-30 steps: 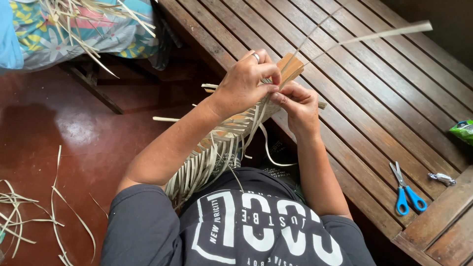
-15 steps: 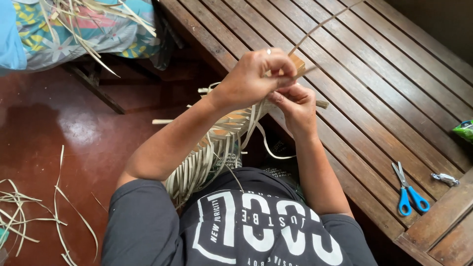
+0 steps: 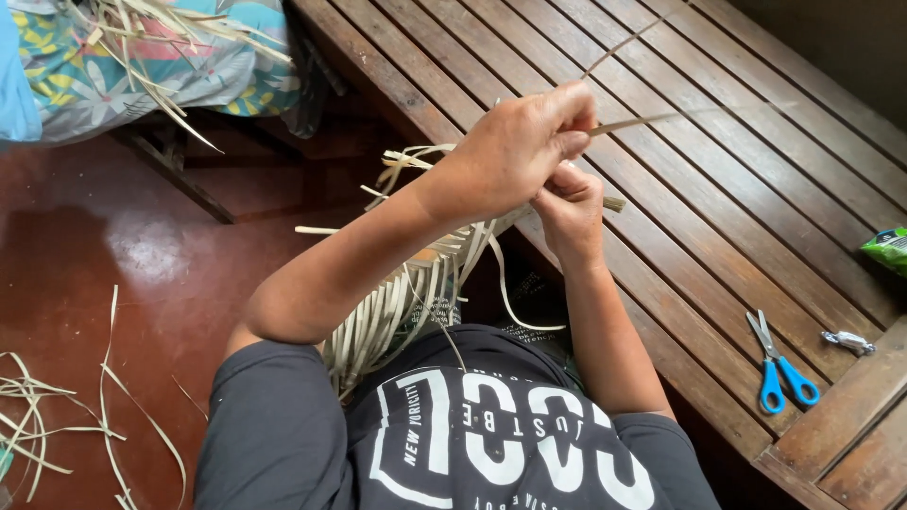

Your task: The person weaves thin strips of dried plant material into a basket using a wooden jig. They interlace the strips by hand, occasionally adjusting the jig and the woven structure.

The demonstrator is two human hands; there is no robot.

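Pale, dried leaf strips are filling both of the person's hands, which are working close together above the near edge of a slatted wooden bench. The left hand is sitting higher, its fingers curled shut and pinching a thin strip that is sticking out to the right over the slats; a second, finer strand is rising from the same fist toward the top of the view. The right hand is tucked just beneath and partly behind the left, its fingers closed on the weaving too, though exactly which strips it is gripping is hidden by the left hand. From the two hands a half-woven mat of flat strips is hanging down past the left forearm toward the person's lap, its loose ends fanning out over a dark printed shirt. Blue-handled scissors are lying on the bench to the right, well apart from the hands, with a small metal piece just beside them and a green packet peeking in at the right edge. More loose strips are lying scattered on the reddish floor at lower left, and a flowered cloth bearing another bundle of strips is showing at upper left.
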